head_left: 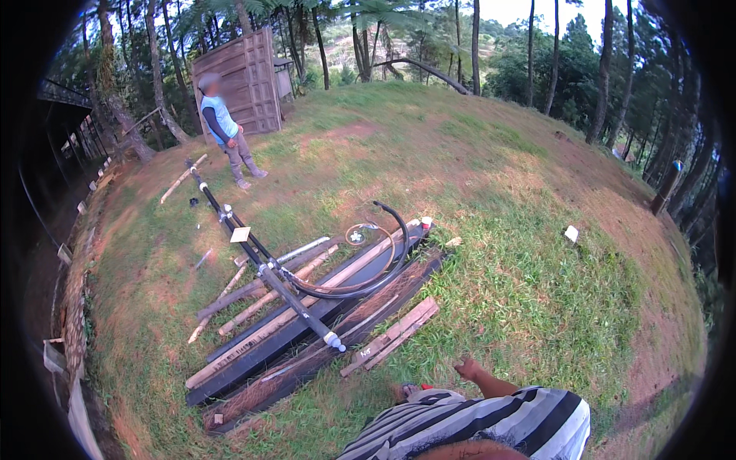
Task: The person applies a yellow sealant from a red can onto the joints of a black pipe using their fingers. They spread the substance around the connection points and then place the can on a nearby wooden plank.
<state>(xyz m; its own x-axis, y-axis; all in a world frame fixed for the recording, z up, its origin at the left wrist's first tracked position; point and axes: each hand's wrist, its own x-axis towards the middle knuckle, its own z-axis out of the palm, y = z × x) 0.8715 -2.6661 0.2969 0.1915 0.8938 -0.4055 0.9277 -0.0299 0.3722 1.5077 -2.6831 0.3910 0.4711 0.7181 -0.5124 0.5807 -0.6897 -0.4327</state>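
My right hand [468, 369] reaches out over the grass at the bottom of the view, fingers apart and holding nothing. It is nearest to a pair of short wooden boards [392, 333] lying to its upper left. Beyond them lie long dark planks [307, 322] with a long black pipe [264, 268] laid across them, its white-capped end [333, 341] pointing toward me. A black hose [387, 268] curves over the planks. My left hand is out of view. My striped shirt [491, 425] fills the lower edge.
Another person [226, 130] in a light blue shirt stands by a wooden shed [245, 77] at the upper left. Thin wooden poles [253, 295] lie left of the planks. A small white object [571, 234] lies on the grass at right. Trees ring the slope.
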